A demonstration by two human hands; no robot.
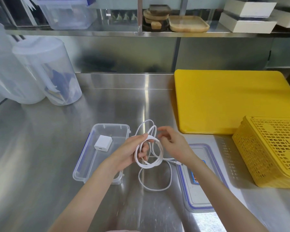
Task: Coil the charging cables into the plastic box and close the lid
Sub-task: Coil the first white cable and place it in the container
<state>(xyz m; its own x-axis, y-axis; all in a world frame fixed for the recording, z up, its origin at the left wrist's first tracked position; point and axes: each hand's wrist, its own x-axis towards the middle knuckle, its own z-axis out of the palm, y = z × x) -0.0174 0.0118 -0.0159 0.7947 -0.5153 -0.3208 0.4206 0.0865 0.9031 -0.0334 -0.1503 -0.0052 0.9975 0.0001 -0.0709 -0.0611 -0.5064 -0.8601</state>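
- You stood at a stainless steel counter (40, 148) with a yellow cutting board (228, 101) and yellow perforated basket (271, 151) along its right edge.
- Your left hand (129, 151) gripped the thin white charging cable (155, 177), several loops gathered round its fingers; one slack loop lay on the counter.
- Your right hand (174, 144) hovered beside the loops, fingers relaxed, holding nothing.
- The clear rectangular plastic box (84, 164) sat just left, a white charger block (103, 142) inside; its blue-rimmed lid (197, 195) lay to the right.
- The cable looked light, limp and springy; pinching where the loops crossed seemed safest.
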